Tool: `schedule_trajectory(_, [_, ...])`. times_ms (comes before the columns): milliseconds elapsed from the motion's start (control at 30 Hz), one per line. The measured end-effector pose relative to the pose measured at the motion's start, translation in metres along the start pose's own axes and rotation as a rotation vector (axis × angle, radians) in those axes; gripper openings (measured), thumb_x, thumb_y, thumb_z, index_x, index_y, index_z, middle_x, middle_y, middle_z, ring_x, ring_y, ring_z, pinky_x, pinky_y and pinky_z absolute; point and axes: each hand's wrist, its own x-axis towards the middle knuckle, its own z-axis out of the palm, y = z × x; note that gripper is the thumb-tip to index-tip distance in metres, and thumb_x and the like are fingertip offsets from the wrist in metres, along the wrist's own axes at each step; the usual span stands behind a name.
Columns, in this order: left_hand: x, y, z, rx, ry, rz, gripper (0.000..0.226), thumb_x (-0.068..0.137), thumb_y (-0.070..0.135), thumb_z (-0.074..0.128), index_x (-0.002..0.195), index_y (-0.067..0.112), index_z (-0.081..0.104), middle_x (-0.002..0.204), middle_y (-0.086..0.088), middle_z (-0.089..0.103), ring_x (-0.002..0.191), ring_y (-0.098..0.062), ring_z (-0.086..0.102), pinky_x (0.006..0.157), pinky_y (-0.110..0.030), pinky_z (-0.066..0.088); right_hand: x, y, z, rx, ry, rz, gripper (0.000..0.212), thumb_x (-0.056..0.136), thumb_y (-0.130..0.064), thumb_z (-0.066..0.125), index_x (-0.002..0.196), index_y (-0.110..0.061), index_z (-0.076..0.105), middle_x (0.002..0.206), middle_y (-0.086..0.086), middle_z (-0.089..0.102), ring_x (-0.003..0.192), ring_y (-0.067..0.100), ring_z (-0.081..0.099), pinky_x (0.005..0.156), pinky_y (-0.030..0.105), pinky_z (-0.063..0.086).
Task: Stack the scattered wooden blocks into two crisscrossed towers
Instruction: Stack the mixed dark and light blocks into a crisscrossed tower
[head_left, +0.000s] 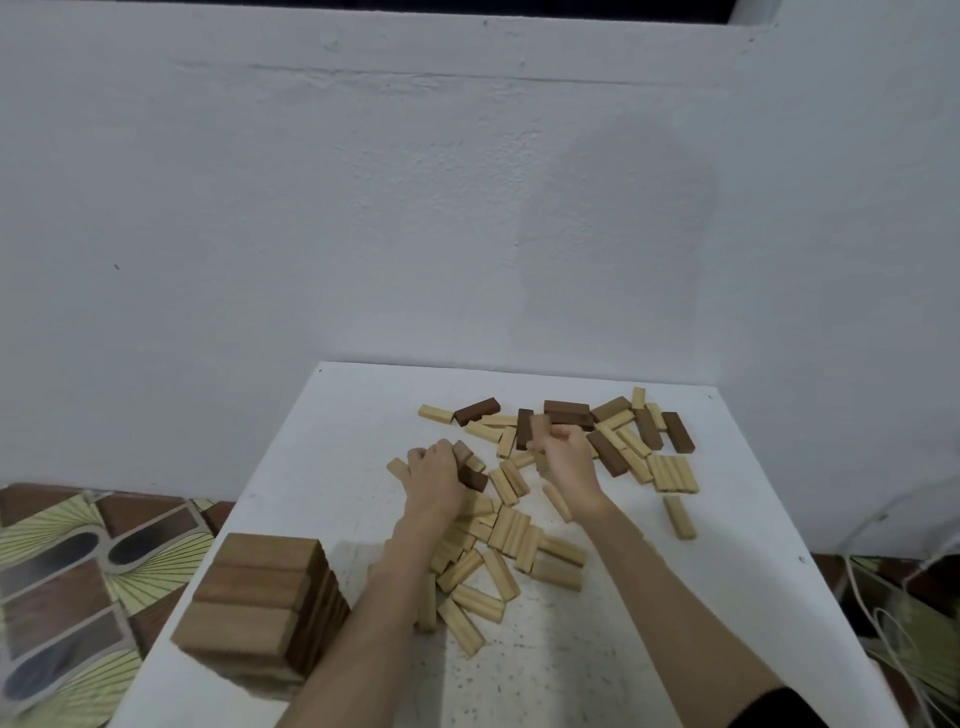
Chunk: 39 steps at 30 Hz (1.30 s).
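Wooden blocks, pale and dark rectangular ones (511, 525), lie scattered mid-table; left hand (434, 480) grips dark blocks (470, 470), right hand (563, 454) clutches something (blurred). Forearms sweeping near could topple the brown stacked tower (260, 605).

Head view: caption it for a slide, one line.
Both hands, left hand and right hand, gather scattered wooden blocks beside one finished tower.

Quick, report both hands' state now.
Left hand: grips dark blocks from the pile.
Right hand: curled round a blurred block; which one cannot be told.
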Motion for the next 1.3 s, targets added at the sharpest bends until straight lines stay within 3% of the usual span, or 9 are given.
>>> schedule_trajectory(67, [0.0,0.0,0.003,0.025,-0.005,0.013,0.026,0.088,-0.003,0.041,0.112,0.005,0.045,0.12,-0.012,0.052,0.117,-0.028,0.041,0.092,-0.034,0.035,-0.005,0.004,-0.012,0.081,0.024,0.049,0.031,0.095,-0.005,0.04,0.124,0.003,0.045,0.086,0.009,0.058,0.07,0.014,0.048,0.058,0.024,0.035])
schedule_trajectory(133, [-0.001,-0.002,0.005,0.013,0.018,0.036,0.023,0.089,-0.004,0.041,0.11,0.003,0.045,0.118,-0.013,0.053,0.111,-0.027,0.046,0.084,-0.031,0.036,-0.01,0.009,-0.023,0.146,0.041,0.091,0.036,0.093,0.0,0.037,0.129,-0.001,0.043,0.08,0.007,0.057,0.066,0.016,0.045,0.052,0.025,0.03])
schedule_trajectory(300, [-0.006,-0.004,0.002,-0.18,0.078,0.081,0.024,0.084,-0.012,0.045,0.092,0.01,0.039,0.109,-0.015,0.049,0.086,-0.019,0.04,0.071,-0.026,0.032,-0.03,0.02,-0.041,0.287,0.059,0.098,0.031,0.094,0.004,0.033,0.123,0.001,0.044,0.074,0.011,0.056,0.061,0.02,0.048,0.051,0.029,0.031])
schedule_trajectory(467, [-0.022,0.003,-0.009,-0.428,0.209,0.158,0.021,0.083,-0.014,0.048,0.097,0.002,0.045,0.099,-0.01,0.048,0.087,-0.017,0.041,0.071,-0.017,0.037,-0.057,0.028,-0.054,0.344,0.074,0.084,0.029,0.093,0.007,0.033,0.117,-0.001,0.047,0.075,0.015,0.056,0.061,0.021,0.049,0.049,0.029,0.031])
schedule_trajectory(667, [-0.065,0.018,-0.026,-0.855,-0.03,0.102,0.024,0.084,0.007,0.067,0.087,0.013,0.045,0.084,0.003,0.064,0.083,-0.014,0.059,0.069,-0.019,0.044,-0.093,0.042,-0.066,0.225,0.072,0.131,0.03,0.092,0.007,0.038,0.119,0.0,0.048,0.08,0.016,0.057,0.059,0.022,0.051,0.048,0.029,0.034])
schedule_trajectory(800, [-0.1,0.013,-0.017,-0.71,-0.402,0.224,0.029,0.08,0.01,0.073,0.086,0.017,0.045,0.087,0.003,0.066,0.079,-0.008,0.062,0.068,-0.019,0.051,-0.129,0.058,-0.07,0.004,0.086,0.143,0.018,0.091,-0.004,0.054,0.109,-0.002,0.055,0.075,0.011,0.06,0.062,0.023,0.057,0.054,0.031,0.043])
schedule_trajectory(900, [-0.121,0.007,-0.004,-0.557,-0.606,0.252,0.036,0.075,0.011,0.077,0.086,0.017,0.044,0.094,-0.001,0.066,0.084,-0.014,0.064,0.072,-0.027,0.053,-0.153,0.071,-0.069,-0.208,0.094,0.116,0.028,0.083,-0.018,0.07,0.105,-0.001,0.064,0.082,0.011,0.068,0.074,0.024,0.064,0.067,0.032,0.051])
schedule_trajectory(1000, [-0.137,0.005,0.003,-0.523,-0.6,0.244,0.036,0.076,0.011,0.077,0.085,0.018,0.042,0.086,0.003,0.061,0.079,-0.011,0.059,0.065,-0.019,0.05,-0.17,0.078,-0.066,-0.348,0.104,0.084,0.026,0.079,-0.014,0.073,0.102,-0.002,0.068,0.083,0.005,0.067,0.083,0.02,0.064,0.081,0.031,0.053])
schedule_trajectory(1300, [-0.152,0.01,0.01,-0.457,-0.496,0.272,0.029,0.084,0.009,0.068,0.099,0.011,0.043,0.091,0.002,0.057,0.087,-0.014,0.055,0.073,-0.021,0.045,-0.183,0.088,-0.047,-0.565,0.094,0.039,0.034,0.081,-0.016,0.072,0.112,-0.005,0.065,0.092,0.005,0.064,0.094,0.02,0.062,0.084,0.027,0.048])
